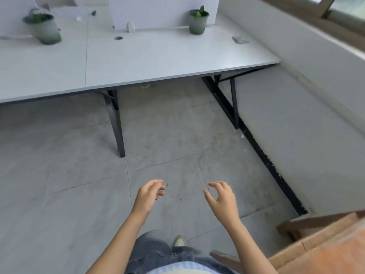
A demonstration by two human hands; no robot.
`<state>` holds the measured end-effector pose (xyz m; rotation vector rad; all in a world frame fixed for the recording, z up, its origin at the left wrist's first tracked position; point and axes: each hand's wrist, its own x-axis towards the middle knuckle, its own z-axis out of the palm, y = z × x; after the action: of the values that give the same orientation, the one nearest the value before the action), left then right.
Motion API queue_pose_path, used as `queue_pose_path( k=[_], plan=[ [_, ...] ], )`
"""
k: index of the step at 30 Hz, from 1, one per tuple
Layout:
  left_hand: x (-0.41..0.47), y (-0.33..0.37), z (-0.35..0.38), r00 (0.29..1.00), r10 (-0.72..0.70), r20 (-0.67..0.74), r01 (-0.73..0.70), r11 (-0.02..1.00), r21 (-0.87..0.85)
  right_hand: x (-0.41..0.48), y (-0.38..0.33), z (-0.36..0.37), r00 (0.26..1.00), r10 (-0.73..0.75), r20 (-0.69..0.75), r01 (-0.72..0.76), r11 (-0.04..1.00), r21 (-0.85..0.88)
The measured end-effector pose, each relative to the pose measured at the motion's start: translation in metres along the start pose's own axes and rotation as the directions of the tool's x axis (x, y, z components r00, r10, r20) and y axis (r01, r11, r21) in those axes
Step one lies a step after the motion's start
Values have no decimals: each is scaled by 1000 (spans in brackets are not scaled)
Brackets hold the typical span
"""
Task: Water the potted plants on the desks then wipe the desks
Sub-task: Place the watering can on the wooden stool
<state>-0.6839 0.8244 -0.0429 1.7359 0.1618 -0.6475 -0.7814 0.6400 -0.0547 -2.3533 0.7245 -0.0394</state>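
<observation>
Two white desks (158, 62) stand side by side across the top of the head view. A green potted plant (44, 28) sits on the left desk, and a smaller potted plant (198, 21) sits on the right desk next to a white divider panel (164, 10). My left hand (149, 195) and my right hand (222, 200) hang over the grey floor well in front of the desks. Both have loosely curled fingers and hold nothing.
A small metal clip-like object (240, 39) lies near the right desk's right end. Black desk legs (116, 123) stand on the tiled floor. A low white ledge (296, 119) runs along the right wall. A wooden piece of furniture (324, 240) fills the bottom right corner.
</observation>
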Motion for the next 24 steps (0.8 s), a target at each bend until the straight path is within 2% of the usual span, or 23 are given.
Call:
queue_pose_path(
  k=[3, 7, 12, 16, 19, 24],
  plan=[
    [18, 7, 18, 998, -49, 49, 46, 998, 51, 19, 10, 4, 997, 39, 70, -38, 999, -11],
    [63, 17, 25, 991, -135, 0, 135, 990, 29, 63, 18, 11, 982, 64, 178, -55, 997, -54],
    [158, 62, 43, 995, -101, -22, 101, 995, -7, 166, 12, -5, 991, 60, 116, -52, 996, -69],
    [239, 130, 64, 1000, -13, -1, 12, 998, -59, 251, 0, -28, 996, 78, 40, -75, 994, -81],
    [285, 173, 77, 999, 35, 13, -34, 996, -87, 301, -13, -43, 995, 96, -19, -97, 995, -25],
    [323, 184, 104, 992, -81, 101, 82, 997, -1, 344, -13, -48, 986, 162, 25, -162, 987, -20]
  ],
)
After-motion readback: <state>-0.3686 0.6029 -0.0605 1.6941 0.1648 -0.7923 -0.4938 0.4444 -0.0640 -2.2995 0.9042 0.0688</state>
